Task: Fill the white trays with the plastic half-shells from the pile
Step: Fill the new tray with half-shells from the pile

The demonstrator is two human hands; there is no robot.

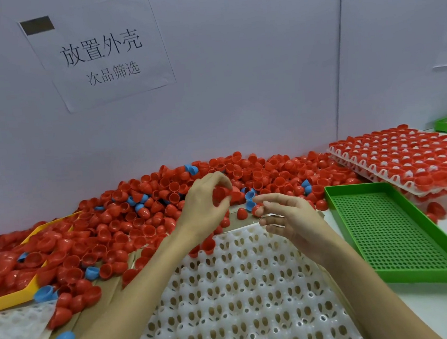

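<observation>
A pale wall point(237, 99) with a printed paper sign point(99, 51) backs the table. The left hand point(206, 201) curls its fingers round a small clutch of red half-shells point(220, 195), while the right hand point(287, 218) beside it is loosely open, its fingertips at a red shell point(257, 210) — both just past the far edge of the near white tray point(242, 290), whose cups are almost all bare. The pile point(139, 210) spreads left and far — red with a few blue; a green perforated tray point(395, 234) lies right, with filled white trays point(407, 157) stacked beyond.
</observation>
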